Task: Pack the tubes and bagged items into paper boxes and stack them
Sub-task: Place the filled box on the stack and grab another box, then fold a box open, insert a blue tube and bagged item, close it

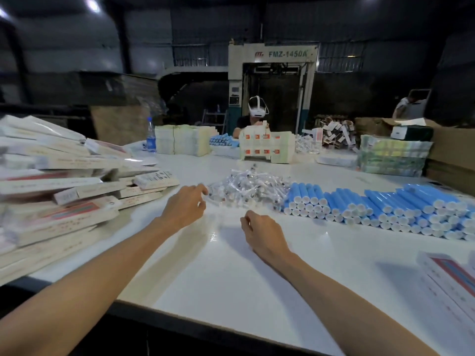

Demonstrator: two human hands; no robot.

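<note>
A heap of small clear bagged items (pixel 246 187) lies in the middle of the white table (pixel 231 278). To its right, several blue tubes (pixel 380 205) with white caps are stacked in rows. Long flat paper boxes (pixel 64 186) are piled on the left. My left hand (pixel 185 205) reaches toward the near left edge of the bag heap, fingers loosely curled and holding nothing. Over the bare table just in front of the heap hovers my right hand (pixel 262 233), its fingers loosely curled and nothing in it.
A printed box (pixel 452 281) lies at the near right edge. Across the table another person (pixel 253 119) works behind stacked boxes (pixel 267 146), more tubes and a water bottle (pixel 151 136). Bundled green packs (pixel 393 156) and cardboard (pixel 452 152) stand at the far right.
</note>
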